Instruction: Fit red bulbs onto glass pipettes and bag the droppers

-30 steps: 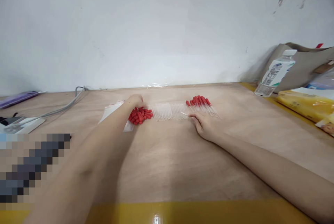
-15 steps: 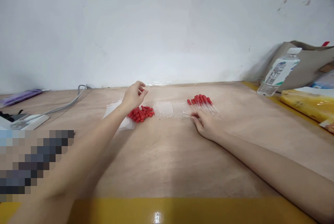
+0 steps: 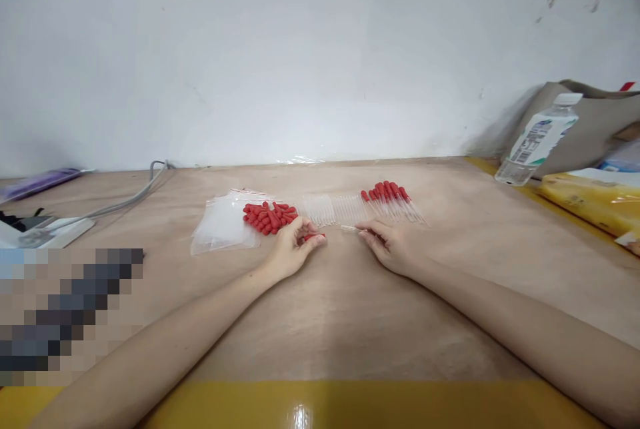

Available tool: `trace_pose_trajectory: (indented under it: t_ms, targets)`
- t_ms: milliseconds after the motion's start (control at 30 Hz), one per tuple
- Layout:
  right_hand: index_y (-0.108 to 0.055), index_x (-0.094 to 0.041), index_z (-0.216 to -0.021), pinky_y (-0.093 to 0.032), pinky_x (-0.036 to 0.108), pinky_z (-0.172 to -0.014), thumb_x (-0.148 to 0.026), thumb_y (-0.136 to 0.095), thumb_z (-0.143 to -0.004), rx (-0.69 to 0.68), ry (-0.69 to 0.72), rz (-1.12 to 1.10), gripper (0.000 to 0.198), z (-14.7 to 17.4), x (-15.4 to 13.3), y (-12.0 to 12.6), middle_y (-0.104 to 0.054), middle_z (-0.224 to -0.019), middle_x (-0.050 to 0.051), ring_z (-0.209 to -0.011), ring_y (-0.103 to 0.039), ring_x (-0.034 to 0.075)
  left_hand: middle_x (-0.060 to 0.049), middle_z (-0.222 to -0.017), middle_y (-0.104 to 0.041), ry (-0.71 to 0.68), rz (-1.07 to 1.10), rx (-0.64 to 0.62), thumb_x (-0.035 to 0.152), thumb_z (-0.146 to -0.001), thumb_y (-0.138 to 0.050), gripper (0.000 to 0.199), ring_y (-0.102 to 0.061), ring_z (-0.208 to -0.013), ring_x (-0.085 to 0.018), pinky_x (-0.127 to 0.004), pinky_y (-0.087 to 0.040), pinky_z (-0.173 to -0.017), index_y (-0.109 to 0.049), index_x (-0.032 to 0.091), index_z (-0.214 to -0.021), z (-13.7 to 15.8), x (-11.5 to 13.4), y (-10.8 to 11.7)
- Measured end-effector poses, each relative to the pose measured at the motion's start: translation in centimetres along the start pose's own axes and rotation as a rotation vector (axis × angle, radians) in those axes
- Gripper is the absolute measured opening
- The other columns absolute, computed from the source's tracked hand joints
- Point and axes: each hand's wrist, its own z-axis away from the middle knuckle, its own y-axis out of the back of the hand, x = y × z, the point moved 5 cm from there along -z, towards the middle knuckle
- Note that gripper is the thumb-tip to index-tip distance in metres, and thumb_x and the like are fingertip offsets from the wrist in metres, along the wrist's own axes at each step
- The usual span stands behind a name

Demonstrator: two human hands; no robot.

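Between the fingertips of my left hand is a red rubber bulb, lying sideways. My right hand pinches a thin clear dropper tube, one end pointing left toward the bulb; the two are apart. Behind my left hand lies a pile of red rubber bulbs. A row of clear dropper tubes lies side by side beyond the gap between my hands. Past my right hand is a group of droppers with red bulbs on their far ends, their tips slanting toward me.
Clear plastic zip bags lie left of the pile. A grey cable and a purple packet are at the far left. On the right stand a plastic bottle and a grey bag, with a yellow packet in front.
My left hand has come down from above the bulb pile, moving right and nearer, with the red bulb in its fingers. My right hand has barely shifted and still holds the tube.
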Motion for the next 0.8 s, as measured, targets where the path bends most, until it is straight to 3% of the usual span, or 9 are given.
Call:
trace_pose_trajectory:
  t_ms: [100, 333, 533, 800]
  targets:
    - [-0.059, -0.018, -0.094, -0.042, 0.028, -0.07, -0.026, -0.041, -0.087, -0.016, 0.028, -0.033, 0.021, 0.2, -0.5, -0.2, -0.064, -0.082, 0.004, -0.075, -0.057, 0.014, -0.004, -0.081, -0.064, -0.041, -0.047, -0.01, 0.032, -0.08, -0.055, 0.02, -0.059, -0.072, -0.014, -0.026, -0.046, -0.064, -0.057, 0.017, -0.092, 0.1, 0.5, 0.3]
    - [-0.058, -0.019, -0.089, -0.037, 0.03, -0.071, -0.027, -0.041, -0.088, -0.063, 0.052, 0.028, 0.019, 0.3, -1.6, -0.9, -0.065, -0.077, 0.002, -0.065, -0.055, 0.013, -0.003, -0.078, -0.067, -0.071, -0.06, -0.072, 0.03, -0.079, -0.057, 0.017, -0.061, -0.068, -0.014, -0.024, -0.048, -0.061, -0.063, 0.017, -0.088, 0.2, 1.1, -0.1]
    - [-0.057, -0.019, -0.089, -0.033, 0.03, -0.072, -0.025, -0.041, -0.088, -0.112, 0.102, 0.007, 0.017, 0.4, -2.0, -1.4, -0.065, -0.08, 0.001, -0.067, -0.055, 0.012, -0.003, -0.08, -0.064, -0.195, -0.143, -0.098, 0.031, -0.081, -0.055, 0.018, -0.058, -0.073, -0.015, -0.025, -0.046, -0.066, -0.064, 0.017, -0.086, 0.3, 1.5, -0.3]
    - [-0.062, -0.021, -0.084, -0.031, 0.029, -0.07, -0.025, -0.043, -0.087, -0.193, 0.151, -0.004, 0.02, 0.1, -1.7, -1.2, -0.066, -0.074, -0.001, -0.063, -0.053, 0.011, -0.002, -0.081, -0.065, -0.261, -0.208, -0.242, 0.027, -0.086, -0.048, 0.016, -0.058, -0.075, -0.015, -0.026, -0.044, -0.07, -0.062, 0.019, -0.085, 0.9, 2.1, -0.9]
